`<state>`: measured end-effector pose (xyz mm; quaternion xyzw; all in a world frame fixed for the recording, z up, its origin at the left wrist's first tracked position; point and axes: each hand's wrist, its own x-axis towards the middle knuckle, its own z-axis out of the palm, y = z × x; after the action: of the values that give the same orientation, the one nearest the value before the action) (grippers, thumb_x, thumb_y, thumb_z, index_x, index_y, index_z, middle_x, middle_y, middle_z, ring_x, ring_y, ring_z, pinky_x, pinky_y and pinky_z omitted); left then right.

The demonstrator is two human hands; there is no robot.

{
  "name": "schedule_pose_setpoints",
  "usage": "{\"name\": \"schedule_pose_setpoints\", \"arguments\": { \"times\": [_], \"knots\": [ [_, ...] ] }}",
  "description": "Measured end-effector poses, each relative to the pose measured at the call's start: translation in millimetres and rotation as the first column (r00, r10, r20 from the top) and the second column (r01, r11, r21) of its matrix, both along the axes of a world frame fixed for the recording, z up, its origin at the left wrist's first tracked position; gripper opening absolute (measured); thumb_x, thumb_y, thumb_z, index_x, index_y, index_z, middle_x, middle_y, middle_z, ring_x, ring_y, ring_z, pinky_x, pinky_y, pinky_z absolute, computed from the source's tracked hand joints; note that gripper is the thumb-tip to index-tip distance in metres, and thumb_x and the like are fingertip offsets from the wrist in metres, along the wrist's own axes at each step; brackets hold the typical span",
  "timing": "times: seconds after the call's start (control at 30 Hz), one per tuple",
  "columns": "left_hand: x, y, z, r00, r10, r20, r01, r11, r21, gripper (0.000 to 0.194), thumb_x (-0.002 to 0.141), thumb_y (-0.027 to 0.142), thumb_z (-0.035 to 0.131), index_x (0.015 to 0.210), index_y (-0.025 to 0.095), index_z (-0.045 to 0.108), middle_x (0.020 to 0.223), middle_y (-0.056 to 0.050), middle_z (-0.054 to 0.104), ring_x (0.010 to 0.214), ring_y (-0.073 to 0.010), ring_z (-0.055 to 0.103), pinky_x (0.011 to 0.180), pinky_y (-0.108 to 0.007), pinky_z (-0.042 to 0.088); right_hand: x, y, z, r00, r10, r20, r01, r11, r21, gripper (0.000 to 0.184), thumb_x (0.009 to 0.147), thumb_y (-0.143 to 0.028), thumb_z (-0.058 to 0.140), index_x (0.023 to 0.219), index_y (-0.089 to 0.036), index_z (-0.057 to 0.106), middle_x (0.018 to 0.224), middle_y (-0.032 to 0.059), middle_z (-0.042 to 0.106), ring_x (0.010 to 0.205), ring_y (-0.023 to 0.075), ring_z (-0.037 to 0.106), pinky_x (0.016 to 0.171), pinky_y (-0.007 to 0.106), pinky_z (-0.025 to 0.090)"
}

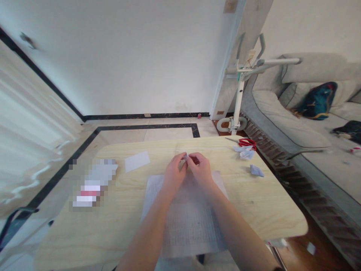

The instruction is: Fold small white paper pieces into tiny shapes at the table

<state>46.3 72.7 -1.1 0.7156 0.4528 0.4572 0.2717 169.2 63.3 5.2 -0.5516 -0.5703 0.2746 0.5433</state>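
My left hand (pixel 175 172) and my right hand (pixel 200 170) meet over the far middle of the wooden table (pixel 254 203). Between their fingertips is a small piece of folded paper (pixel 185 157), pinched from both sides and mostly covered by the fingers. Under my wrists and forearms lies a large printed sheet (pixel 191 226), its print too blurred to read. To the left of my hands is a plain white sheet of paper (pixel 137 162). On the right lie a folded paper piece (pixel 256 170) and some crumpled-looking folded paper (pixel 244 152).
Red-handled scissors (pixel 247 143) lie at the table's far right edge. A pixelated item (pixel 96 184) is on the left side. Beyond the table stand a white exercise frame (pixel 239 94) and a grey sofa (pixel 293 124) with a dark blue bag (pixel 318 101).
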Motion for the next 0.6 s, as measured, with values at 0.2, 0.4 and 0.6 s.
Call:
{"name": "schedule_pose_setpoints", "arguments": {
  "times": [0.2, 0.4, 0.6],
  "knots": [
    [1, 0, 6.3, 0.98, 0.073, 0.183, -0.037, 0.98, -0.196, 0.036, 0.084, 0.033, 0.053, 0.117, 0.018, 0.057, 0.108, -0.011, 0.064, 0.095, -0.02, 0.062, 0.081, -0.032, 0.05, 0, -4, 4.9, 0.996, 0.087, -0.017, -0.086, 0.995, 0.049, 0.017, 0.081, -0.026, 0.053, 0.091, -0.02, 0.066, 0.087, 0.0054, 0.066, 0.076, 0.0162, 0.059, 0.067, 0.028, 0.046],
    [-1, 0, 16.3, 0.96, 0.079, 0.269, -0.008, 0.967, -0.255, 0.031, 0.085, 0.035, 0.049, 0.106, 0.017, 0.063, 0.104, -0.009, 0.066, 0.095, -0.0198, 0.061, 0.084, -0.031, 0.047, -2, -3, 6.4, 0.984, 0.175, 0.012, -0.176, 0.982, 0.07, 0.019, 0.078, -0.021, 0.056, 0.094, -0.021, 0.065, 0.09, 0.005, 0.062, 0.071, 0.0137, 0.056, 0.063, 0.027, 0.047],
    [0, -1, 19.5, 0.944, 0.105, 0.313, -0.008, 0.955, -0.296, 0.03, 0.086, 0.035, 0.046, 0.099, 0.016, 0.065, 0.097, -0.007, 0.067, 0.087, -0.0173, 0.061, 0.075, -0.026, 0.048, -5, -1, 2.0, 0.987, 0.154, 0.052, -0.157, 0.986, 0.059, 0.018, 0.076, -0.022, 0.058, 0.092, -0.02, 0.065, 0.088, 0.0048, 0.06, 0.068, 0.0125, 0.055, 0.059, 0.025, 0.046]
  ]
}}
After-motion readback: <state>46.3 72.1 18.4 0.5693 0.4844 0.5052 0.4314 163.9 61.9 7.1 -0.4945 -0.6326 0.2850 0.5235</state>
